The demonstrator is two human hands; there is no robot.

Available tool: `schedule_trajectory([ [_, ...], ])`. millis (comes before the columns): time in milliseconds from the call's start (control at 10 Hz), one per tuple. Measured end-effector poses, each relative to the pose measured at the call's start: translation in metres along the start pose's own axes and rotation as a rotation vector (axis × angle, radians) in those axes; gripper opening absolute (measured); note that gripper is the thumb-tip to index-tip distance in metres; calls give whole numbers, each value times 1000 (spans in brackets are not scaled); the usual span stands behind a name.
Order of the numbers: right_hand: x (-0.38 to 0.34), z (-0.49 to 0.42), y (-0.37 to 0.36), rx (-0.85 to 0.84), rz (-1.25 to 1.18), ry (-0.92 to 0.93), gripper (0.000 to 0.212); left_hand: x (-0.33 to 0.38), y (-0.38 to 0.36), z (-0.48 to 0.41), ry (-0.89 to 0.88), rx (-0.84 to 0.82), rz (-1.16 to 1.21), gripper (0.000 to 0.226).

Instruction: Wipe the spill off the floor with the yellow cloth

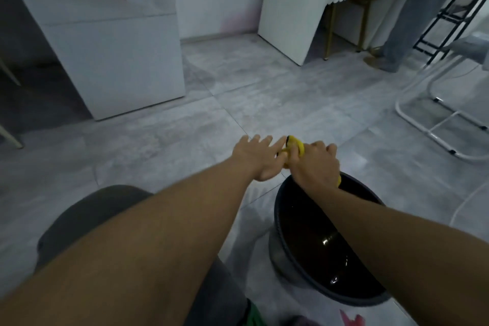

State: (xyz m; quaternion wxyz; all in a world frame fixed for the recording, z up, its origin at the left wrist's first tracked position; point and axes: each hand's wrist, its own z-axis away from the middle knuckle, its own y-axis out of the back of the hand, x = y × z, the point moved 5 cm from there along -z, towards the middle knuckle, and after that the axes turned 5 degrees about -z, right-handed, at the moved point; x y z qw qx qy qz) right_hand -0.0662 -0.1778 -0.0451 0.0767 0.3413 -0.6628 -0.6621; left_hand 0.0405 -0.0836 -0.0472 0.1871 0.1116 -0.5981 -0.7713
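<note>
1. Right hand [315, 164] clenched around the yellow cloth [295, 146], bunched in the grip, over the far rim of the dark basin [280, 209] of water.
2. Left hand [258, 157] spread, fingers splayed, touching the cloth's near end; not gripping.
3. Risked dripping onto the grey floor [238, 92] beyond the grip if lifted away unwrung, adding to the mess.
4. Risked tipping the basin through a forearm knock on its rim.
5. Spill itself not discernible; could be missed.
</note>
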Motion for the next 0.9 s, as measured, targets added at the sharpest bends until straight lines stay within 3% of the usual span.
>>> schedule_trajectory([
  [100, 13, 31, -47, -306, 30, -75, 59, 6, -17, 10, -5, -52, -22, 60],
  [200, 14, 42, -69, -338, -79, -115, 67, 3, -29, 18, 22, -96, -12, 59],
  [400, 3, 31, -65, -362, -9, -113, 47, -5, -43, 25, 72, -170, -5, 59],
  [500, -5, 31, -63, -286, 74, -10, 41, -4, -44, 26, 59, -147, 11, 60],
  [700, -6, 28, -84, -472, 230, -100, 56, -10, -51, 33, 86, -165, 2, 59],
  [900, -15, 22, -88, -484, 296, -123, 72, -19, -32, 42, 115, -116, -1, 60],
])
